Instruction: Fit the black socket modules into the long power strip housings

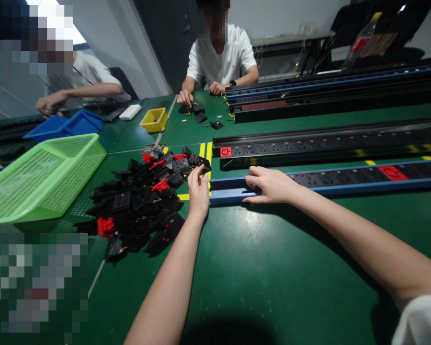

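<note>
Two bare hands at work over a green table (258,268). Left hand (198,197): partly open, fingers bent and slightly spread, fingertips at a dark piece (204,163) on the edge of the pile. Whether the piece is pinched or only touched cannot be told.

Right hand (275,186): half closed over the blue rail (230,197), fingers curled towards the far wall, thumb by the near wall. Spanning the channel this way would probably steady it; cannot tell if the grip is firm or if something small sits under the fingers.

Position of rail: lengthwise, its open end just beside the left hand, its body passing under the right hand and on beyond it. Black sockets (326,178) fill the channel on the far side of the right hand, with one red socket (392,173) further along. Between the hands the pale channel floor shows.

Heap of black and red parts (122,203) lies just left of the left hand, presumably to keep the reach short. Black rail (237,164) runs roughly alongside, beyond both hands; yellow tape (209,151) near the left fingertips perhaps marks where rail ends line up. Green basket (75,167) stands past the heap.
</note>
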Tool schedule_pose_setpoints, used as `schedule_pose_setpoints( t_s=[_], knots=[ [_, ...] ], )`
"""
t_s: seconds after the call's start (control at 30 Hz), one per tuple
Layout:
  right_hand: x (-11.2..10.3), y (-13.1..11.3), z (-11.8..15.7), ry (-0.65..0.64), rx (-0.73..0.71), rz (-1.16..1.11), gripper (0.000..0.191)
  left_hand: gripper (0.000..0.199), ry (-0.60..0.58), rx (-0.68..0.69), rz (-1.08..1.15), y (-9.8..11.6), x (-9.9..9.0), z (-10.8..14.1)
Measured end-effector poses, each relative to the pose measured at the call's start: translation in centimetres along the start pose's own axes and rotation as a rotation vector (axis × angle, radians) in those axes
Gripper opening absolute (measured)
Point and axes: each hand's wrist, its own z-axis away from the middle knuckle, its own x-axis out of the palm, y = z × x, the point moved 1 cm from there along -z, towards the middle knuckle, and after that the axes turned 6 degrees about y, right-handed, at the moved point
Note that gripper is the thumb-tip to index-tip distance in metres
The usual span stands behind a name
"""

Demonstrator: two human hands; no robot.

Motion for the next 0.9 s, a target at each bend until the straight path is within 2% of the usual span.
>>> schedule_pose_setpoints(
  t_s=[0.2,0.53,0.9],
  knots=[
    [-0.03,-0.04,0.06,0.0,-0.012,0.025,0.043,0.045,-0.073,-0.026,-0.045,0.38,0.0,0.13],
    [0.0,-0.12,0.06,-0.002,-0.021,0.042,0.043,0.055,-0.176,-0.128,0.0,0.01,0.33,0.17],
    [-0.11,-0.17,0.09,-0.015,-0.025,0.057,0.043,0.052,-0.157,-0.06,-0.042,0.82,0.36,0.26]
  ],
)
